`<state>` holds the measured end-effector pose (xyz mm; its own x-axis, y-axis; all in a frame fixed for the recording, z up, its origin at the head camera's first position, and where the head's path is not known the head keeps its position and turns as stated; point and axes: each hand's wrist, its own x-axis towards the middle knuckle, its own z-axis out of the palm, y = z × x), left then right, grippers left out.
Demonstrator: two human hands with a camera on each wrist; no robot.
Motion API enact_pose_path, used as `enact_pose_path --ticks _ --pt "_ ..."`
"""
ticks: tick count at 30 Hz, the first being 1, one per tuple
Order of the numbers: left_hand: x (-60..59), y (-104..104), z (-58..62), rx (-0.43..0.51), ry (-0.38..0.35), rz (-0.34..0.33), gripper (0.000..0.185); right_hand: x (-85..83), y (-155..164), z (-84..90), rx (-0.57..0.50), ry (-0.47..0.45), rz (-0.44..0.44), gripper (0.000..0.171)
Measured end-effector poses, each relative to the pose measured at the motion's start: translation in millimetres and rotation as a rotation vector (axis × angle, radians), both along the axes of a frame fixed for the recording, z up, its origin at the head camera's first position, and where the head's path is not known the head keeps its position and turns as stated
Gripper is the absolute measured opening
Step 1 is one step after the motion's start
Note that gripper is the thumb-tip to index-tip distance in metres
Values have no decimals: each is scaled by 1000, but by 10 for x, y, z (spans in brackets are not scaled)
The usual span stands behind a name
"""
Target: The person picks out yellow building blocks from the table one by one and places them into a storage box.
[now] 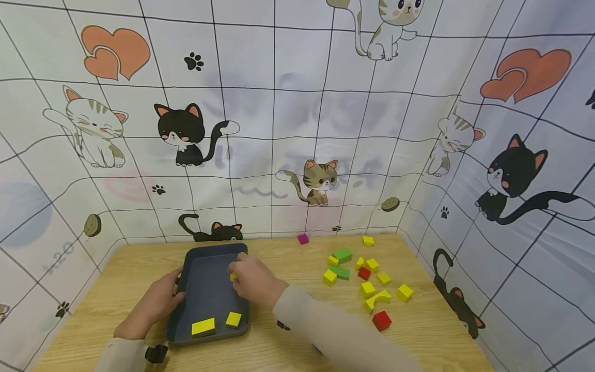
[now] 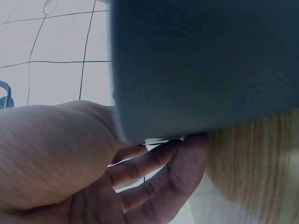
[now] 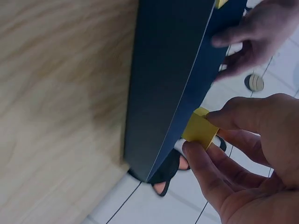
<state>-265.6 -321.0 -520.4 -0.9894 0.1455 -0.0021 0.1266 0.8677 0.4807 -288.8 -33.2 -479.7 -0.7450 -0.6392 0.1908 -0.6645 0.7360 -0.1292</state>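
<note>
A dark grey tray (image 1: 211,292) lies on the wooden table, its long sides pointing away from me. My left hand (image 1: 157,299) holds its left side, thumb at the rim; in the left wrist view the fingers (image 2: 187,163) curl by the underside. Over the tray's right side, my right hand (image 1: 254,279) pinches a small yellow block (image 3: 201,130) between thumb and fingers. Inside the tray's near end lie a yellow rectangular block (image 1: 203,326) and a smaller yellow block (image 1: 233,319). The right hand mostly hides the pinched block in the head view.
Loose blocks are scattered on the table at right: several yellow ones, green blocks (image 1: 342,254), a red block (image 1: 382,321) and a yellow arch (image 1: 377,300). A magenta block (image 1: 303,239) sits near the back edge. Cat-print cloth (image 1: 279,119) encloses the table's back and sides.
</note>
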Motion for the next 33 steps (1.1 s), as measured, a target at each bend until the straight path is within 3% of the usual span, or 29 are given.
enact_pose_path --ticks 6,14,22,33 --pt "20 -3 3 -3 14 -10 76 163 -234 -27 59 6 92 26" --pt "19 -24 14 -1 31 -22 75 319 -527 -33 97 -70 161 27" --pt "11 -17 18 4 26 -32 74 365 -673 -93 121 -58 192 23" --pt "2 -33 4 -1 29 -28 74 335 -619 -79 107 -68 182 28"
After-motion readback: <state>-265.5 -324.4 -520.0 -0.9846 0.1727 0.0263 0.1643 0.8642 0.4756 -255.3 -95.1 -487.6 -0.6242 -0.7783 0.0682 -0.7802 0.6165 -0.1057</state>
